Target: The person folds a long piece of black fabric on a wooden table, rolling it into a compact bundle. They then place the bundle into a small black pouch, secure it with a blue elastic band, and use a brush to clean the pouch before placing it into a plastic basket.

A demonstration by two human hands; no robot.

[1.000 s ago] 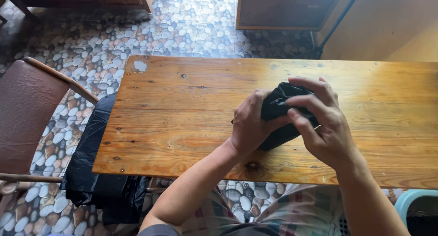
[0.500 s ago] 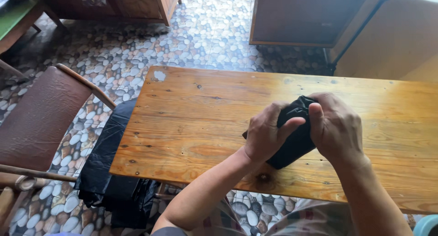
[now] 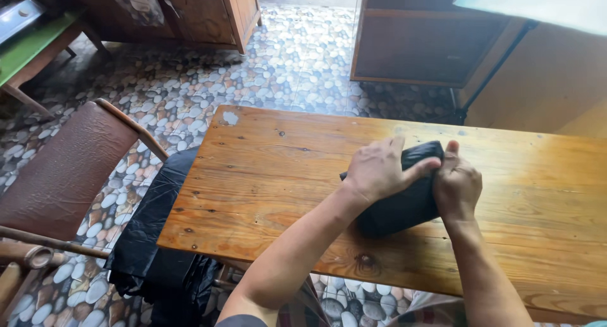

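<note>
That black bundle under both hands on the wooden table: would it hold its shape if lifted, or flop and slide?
The black bundle dents under the left hand and right hand, so it is probably soft and floppy. Its faint sheen suggests thin plastic, likely light and slippery. Its rolled shape might loosen once released.

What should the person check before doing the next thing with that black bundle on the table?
1. Both hands on the bundle: ok. The left hand presses on top of the black bundle and the right hand grips its right end.
2. Bundle resting on the wooden table: ok, it lies well inside the edges.
3. Bundle rolled tight: cannot tell, the hands cover most of it.
4. Room on the table around the bundle: ok, only bare wood shows beside it.
5. Black plastic sheet hanging off the table's left edge to the floor: not ok, it lies loose beside the chair.
</note>
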